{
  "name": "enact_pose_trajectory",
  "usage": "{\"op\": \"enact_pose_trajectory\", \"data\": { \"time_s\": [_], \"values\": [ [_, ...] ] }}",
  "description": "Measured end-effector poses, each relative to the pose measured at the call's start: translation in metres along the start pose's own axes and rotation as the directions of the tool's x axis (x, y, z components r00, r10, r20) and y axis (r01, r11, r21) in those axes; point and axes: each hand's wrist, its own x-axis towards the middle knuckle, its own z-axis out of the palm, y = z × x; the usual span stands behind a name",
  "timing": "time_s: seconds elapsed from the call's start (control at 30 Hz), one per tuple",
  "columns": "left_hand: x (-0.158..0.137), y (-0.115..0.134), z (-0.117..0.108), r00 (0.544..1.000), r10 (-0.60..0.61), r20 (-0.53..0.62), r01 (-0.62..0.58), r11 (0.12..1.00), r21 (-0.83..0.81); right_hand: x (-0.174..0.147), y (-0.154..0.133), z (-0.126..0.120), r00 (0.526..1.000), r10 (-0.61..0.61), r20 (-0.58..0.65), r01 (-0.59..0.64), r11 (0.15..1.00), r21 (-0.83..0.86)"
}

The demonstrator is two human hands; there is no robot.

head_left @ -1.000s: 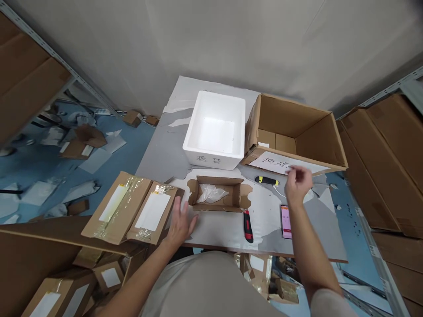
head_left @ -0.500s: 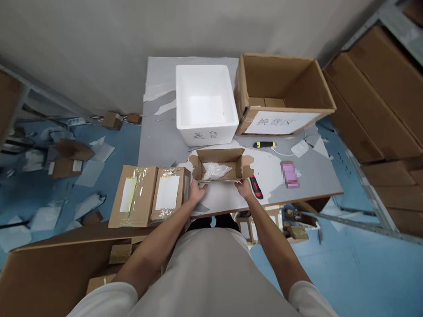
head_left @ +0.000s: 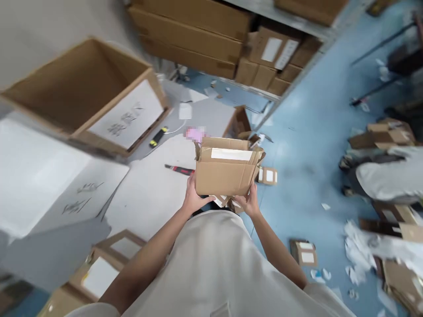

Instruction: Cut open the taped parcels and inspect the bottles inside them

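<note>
Both my hands grip a small brown cardboard box (head_left: 228, 176), raised in front of my body near the table's right edge. It is tipped so that a plain side and a white label face me, and its flaps stand loose. Its inside is hidden from here. My left hand (head_left: 194, 196) clasps the lower left end, and my right hand (head_left: 249, 202) the lower right end. Just left of the box lies a red and black utility knife (head_left: 181, 170) on the table. A pink blurred-out item (head_left: 194, 133) shows behind the box.
Left on the table (head_left: 142, 193) are a white foam box (head_left: 95, 189), a large open carton (head_left: 128, 116), a yellow and black cutter (head_left: 158, 137) and taped parcels (head_left: 122, 247). Shelves of cartons (head_left: 205, 42) stand ahead. On the right, a person (head_left: 390, 174) is among boxes on the blue floor (head_left: 297, 193).
My view has swung right. The small box has been lifted off the table and tipped, carried in both hands toward the table's right edge. The white packet inside is out of sight.
</note>
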Motion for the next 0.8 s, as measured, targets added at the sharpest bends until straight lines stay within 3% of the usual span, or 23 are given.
{"op": "enact_pose_trajectory", "data": {
  "time_s": [0.13,0.27,0.37,0.43,0.6,0.7,0.8],
  "values": [
    [0.028,0.022,0.059,0.967,-0.008,0.256,0.013,1.000,-0.018,-0.030,0.028,-0.027,0.958,0.157,-0.242,-0.172,0.984,-0.041],
    [0.043,0.034,0.100,0.928,-0.111,0.357,0.067,0.989,0.132,-0.028,0.049,-0.025,0.824,0.336,-0.456,-0.408,0.911,-0.065],
    [0.060,0.031,0.126,0.904,-0.192,0.381,0.093,0.960,0.264,-0.013,0.068,-0.021,0.768,0.431,-0.475,-0.527,0.846,-0.085],
    [0.073,0.022,0.141,0.888,-0.220,0.405,0.106,0.953,0.284,-0.002,0.081,-0.021,0.761,0.451,-0.467,-0.548,0.832,-0.089],
    [0.094,-0.007,0.166,0.822,-0.248,0.512,0.231,0.968,0.098,0.018,0.103,-0.028,0.777,0.490,-0.395,-0.541,0.841,-0.023],
    [0.098,-0.012,0.174,0.800,-0.246,0.547,0.262,0.964,0.050,0.025,0.112,-0.029,0.718,0.563,-0.410,-0.611,0.791,0.017],
    [0.099,-0.010,0.179,0.806,-0.201,0.556,0.182,0.979,0.091,0.027,0.119,-0.027,0.656,0.612,-0.442,-0.667,0.744,0.039]
  ]
}}
